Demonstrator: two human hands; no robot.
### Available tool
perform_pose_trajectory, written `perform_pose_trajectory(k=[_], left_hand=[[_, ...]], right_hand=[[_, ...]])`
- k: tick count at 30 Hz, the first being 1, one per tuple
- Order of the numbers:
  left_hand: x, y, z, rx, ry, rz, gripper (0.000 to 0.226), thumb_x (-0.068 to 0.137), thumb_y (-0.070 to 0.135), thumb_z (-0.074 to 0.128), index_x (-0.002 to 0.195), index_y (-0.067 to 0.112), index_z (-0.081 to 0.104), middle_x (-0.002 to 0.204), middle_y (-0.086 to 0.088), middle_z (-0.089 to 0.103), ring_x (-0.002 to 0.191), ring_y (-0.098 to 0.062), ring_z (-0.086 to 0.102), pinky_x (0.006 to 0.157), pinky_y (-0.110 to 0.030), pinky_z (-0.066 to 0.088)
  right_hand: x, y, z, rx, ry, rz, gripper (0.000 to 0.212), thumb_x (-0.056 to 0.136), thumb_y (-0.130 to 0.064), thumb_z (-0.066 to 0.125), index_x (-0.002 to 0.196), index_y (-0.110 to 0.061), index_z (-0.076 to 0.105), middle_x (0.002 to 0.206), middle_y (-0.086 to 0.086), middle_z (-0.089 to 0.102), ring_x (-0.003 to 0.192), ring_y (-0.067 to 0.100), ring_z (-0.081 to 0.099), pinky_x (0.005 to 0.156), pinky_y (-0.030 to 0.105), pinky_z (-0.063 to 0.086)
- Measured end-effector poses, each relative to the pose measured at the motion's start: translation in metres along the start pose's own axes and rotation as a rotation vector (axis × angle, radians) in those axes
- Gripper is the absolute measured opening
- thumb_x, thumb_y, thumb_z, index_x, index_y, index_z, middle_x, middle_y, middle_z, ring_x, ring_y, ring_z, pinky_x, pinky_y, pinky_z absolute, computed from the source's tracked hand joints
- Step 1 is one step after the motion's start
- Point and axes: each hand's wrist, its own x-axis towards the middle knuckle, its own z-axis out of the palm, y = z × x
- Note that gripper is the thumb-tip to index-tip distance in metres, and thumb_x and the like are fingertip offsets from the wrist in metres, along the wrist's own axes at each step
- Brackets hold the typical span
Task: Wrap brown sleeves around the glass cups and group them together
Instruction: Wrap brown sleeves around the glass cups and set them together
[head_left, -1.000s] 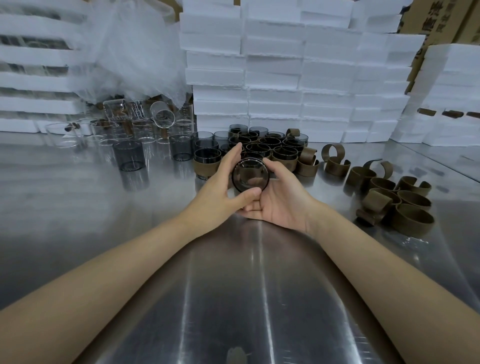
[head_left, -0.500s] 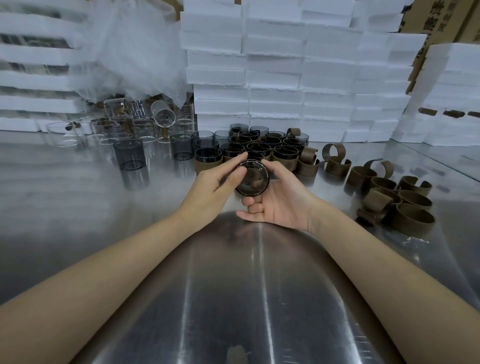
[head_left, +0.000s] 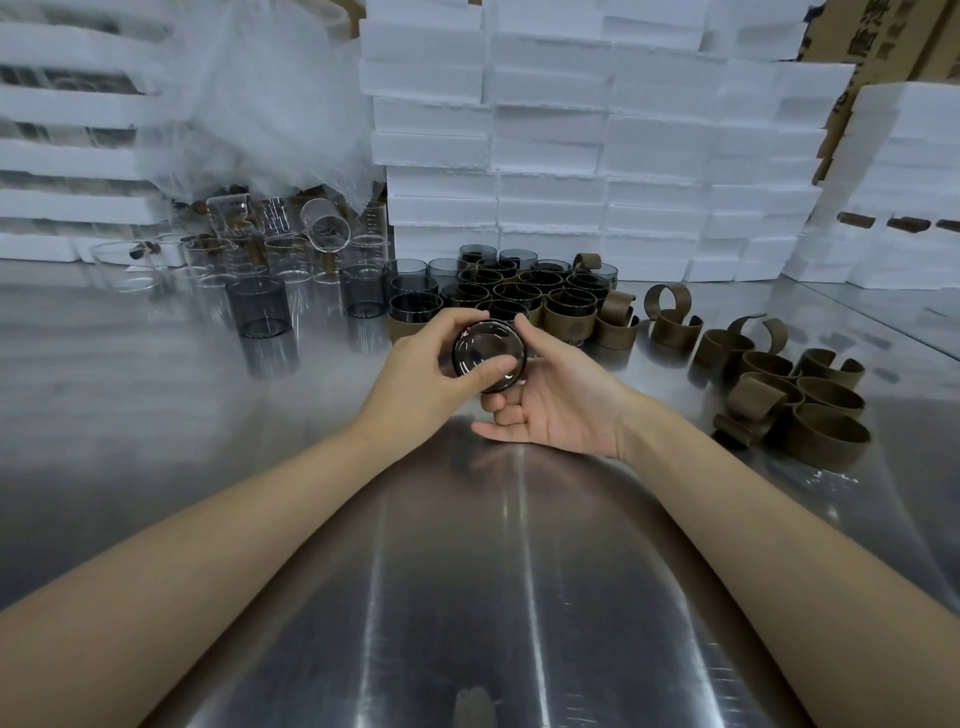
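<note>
– Hands first: our left hand (head_left: 415, 369) curls over the dark glass cup (head_left: 487, 352), thumb across its lower rim. Our right hand (head_left: 563, 402) cradles it from the other side, fingers bent behind and under it. The cup is held above the bench (head_left: 467, 597), one round end turned toward us.
– Can we see a sleeve on it?
– We cannot tell; our fingers cover its wall. Just beyond our knuckles, the group of sleeved cups (head_left: 540, 293) is partly hidden too.
– And the edges?
– Loose brown sleeves (head_left: 810, 400) lie well apart on our right, toward the bench's edge. Bare smoky cups (head_left: 258, 306) and blurred clear glasses (head_left: 228, 254) stand on the left, with white foam boxes (head_left: 571, 156) stacked behind. Open steel lies between our forearms.
</note>
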Motion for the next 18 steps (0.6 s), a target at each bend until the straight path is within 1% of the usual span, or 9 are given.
perform_pose_trajectory(k=[2,4,6,7,9,11,14,16,18], left_hand=[[0.0003,0.0024,-0.0006,0.014,0.022,0.004,0.035,0.089,0.031,0.069,0.120,0.019,0.062,0.101,0.017,0.070,0.095,0.004,0.064,0.083,-0.012,0.047],[0.0003,0.0037,-0.0023,0.019,0.042,0.013,0.027,0.098,0.030,0.055,0.120,0.017,0.063,0.103,0.014,0.069,0.096,0.003,0.063,0.085,-0.016,0.047],[-0.0003,0.0042,-0.0042,0.028,0.042,0.022,0.029,0.103,0.027,0.044,0.122,0.015,0.062,0.105,0.013,0.068,0.098,0.005,0.061,0.086,-0.012,0.044],[-0.0005,0.0041,-0.0047,0.022,0.025,0.016,0.030,0.104,0.027,0.043,0.124,0.015,0.061,0.107,0.014,0.067,0.099,0.006,0.060,0.087,-0.011,0.043],[-0.0010,0.0033,-0.0044,-0.001,-0.035,-0.008,0.031,0.101,0.027,0.050,0.130,0.018,0.056,0.111,0.016,0.065,0.103,0.006,0.059,0.090,-0.012,0.043],[-0.0011,0.0032,-0.0031,-0.003,-0.083,-0.019,0.044,0.093,0.028,0.062,0.135,0.021,0.050,0.120,0.018,0.060,0.110,0.006,0.056,0.097,-0.014,0.042],[-0.0009,0.0028,-0.0028,-0.022,-0.087,-0.002,0.054,0.085,0.032,0.071,0.133,0.023,0.049,0.136,0.019,0.052,0.119,0.008,0.051,0.101,-0.013,0.040],[-0.0015,0.0044,-0.0029,-0.034,-0.080,0.001,0.055,0.080,0.041,0.070,0.128,0.023,0.049,0.131,0.020,0.055,0.116,0.009,0.053,0.096,-0.010,0.041],[-0.0021,0.0058,-0.0021,-0.036,-0.069,0.008,0.053,0.080,0.046,0.064,0.124,0.021,0.052,0.115,0.019,0.062,0.106,0.008,0.058,0.089,-0.008,0.042]], right_hand=[[-0.0002,0.0001,0.0004,-0.007,-0.009,0.001,0.058,0.094,-0.060,0.041,0.107,-0.006,0.058,0.069,0.009,0.059,0.056,0.015,0.060,0.083,0.040,0.058],[-0.0005,0.0003,0.0003,0.002,-0.013,0.007,0.054,0.095,-0.058,0.041,0.104,-0.007,0.056,0.069,0.009,0.059,0.055,0.015,0.059,0.084,0.040,0.057],[-0.0009,0.0004,0.0002,0.011,-0.010,0.015,0.052,0.095,-0.057,0.042,0.102,-0.008,0.056,0.067,0.008,0.056,0.054,0.015,0.058,0.085,0.040,0.056],[-0.0010,0.0003,0.0002,0.012,-0.007,0.018,0.051,0.095,-0.057,0.042,0.101,-0.008,0.056,0.066,0.007,0.055,0.053,0.015,0.056,0.085,0.040,0.056],[-0.0013,-0.0001,0.0004,0.012,-0.005,0.023,0.051,0.094,-0.058,0.042,0.102,-0.009,0.055,0.065,0.005,0.051,0.051,0.014,0.052,0.084,0.039,0.056],[-0.0021,-0.0005,0.0011,0.009,-0.010,0.025,0.052,0.094,-0.058,0.042,0.107,-0.009,0.054,0.063,0.003,0.050,0.051,0.013,0.051,0.084,0.038,0.056],[-0.0028,-0.0007,0.0022,-0.008,-0.032,0.019,0.052,0.095,-0.056,0.043,0.114,-0.008,0.053,0.061,0.000,0.051,0.053,0.012,0.054,0.085,0.038,0.056],[-0.0030,-0.0004,0.0035,-0.012,-0.045,0.015,0.052,0.096,-0.054,0.042,0.120,-0.008,0.049,0.061,0.000,0.053,0.054,0.012,0.056,0.085,0.039,0.056],[-0.0033,0.0003,0.0042,-0.022,-0.048,0.015,0.052,0.097,-0.054,0.041,0.121,-0.008,0.047,0.064,0.001,0.056,0.055,0.012,0.057,0.086,0.040,0.056]])
